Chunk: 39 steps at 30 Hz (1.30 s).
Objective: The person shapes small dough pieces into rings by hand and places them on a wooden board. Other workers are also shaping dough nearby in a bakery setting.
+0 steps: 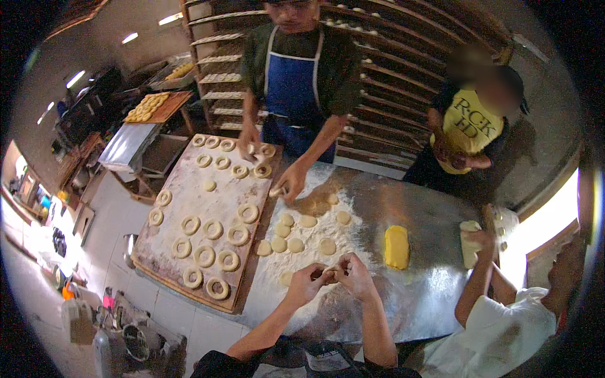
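My left hand [309, 281] and my right hand [355, 274] meet over the floured metal table [428, 296], both pinching one small piece of dough [330, 271] between the fingertips. Just beyond them lie several flat round dough discs [295, 244] in loose flour. To the left, a floured wooden board [189, 201] carries several dough rings [217, 287]. A yellow block of dough [396, 247] lies to the right of my hands.
A person in a blue apron [291, 82] works opposite, one hand at the board, the other [288, 186] on the table. A person in white at right presses a pale dough lump [469, 242]. Another in yellow [469, 129] stands before racks [391, 75].
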Motion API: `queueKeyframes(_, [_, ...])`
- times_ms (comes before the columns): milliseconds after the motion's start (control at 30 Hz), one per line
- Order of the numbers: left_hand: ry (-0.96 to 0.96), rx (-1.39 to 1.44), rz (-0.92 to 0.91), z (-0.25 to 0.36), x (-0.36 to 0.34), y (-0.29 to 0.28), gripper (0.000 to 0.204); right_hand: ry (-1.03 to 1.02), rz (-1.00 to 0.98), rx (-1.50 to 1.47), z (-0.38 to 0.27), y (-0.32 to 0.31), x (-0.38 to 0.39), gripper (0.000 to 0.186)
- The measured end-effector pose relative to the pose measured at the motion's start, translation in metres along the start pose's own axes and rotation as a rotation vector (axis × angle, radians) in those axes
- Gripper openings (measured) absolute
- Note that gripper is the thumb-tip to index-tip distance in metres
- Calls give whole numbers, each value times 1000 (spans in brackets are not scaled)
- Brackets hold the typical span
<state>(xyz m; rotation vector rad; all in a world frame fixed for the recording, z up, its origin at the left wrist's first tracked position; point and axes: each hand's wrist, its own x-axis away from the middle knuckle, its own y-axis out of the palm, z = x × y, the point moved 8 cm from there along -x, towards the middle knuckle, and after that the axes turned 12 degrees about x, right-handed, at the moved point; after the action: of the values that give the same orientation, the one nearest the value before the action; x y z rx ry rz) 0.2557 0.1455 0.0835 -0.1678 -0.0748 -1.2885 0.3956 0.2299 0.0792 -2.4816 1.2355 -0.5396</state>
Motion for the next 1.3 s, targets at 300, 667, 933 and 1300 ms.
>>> queueKeyframes(300, [288,-135,123,47,38,-25,38,-371,370,343,-50,42,-7,59])
queueKeyframes(667, [370,631,207,19,54,-95,50,-175,-299,-767,-72,119,-17,42])
queueKeyframes(933, [449,-306,459,26,81,-178,31,-325,-430,-851,-142,200,-20,70])
queueKeyframes(1300, [290,-73,642,12,119,-322,16,-442,-364,-575,-228,327,-22,70])
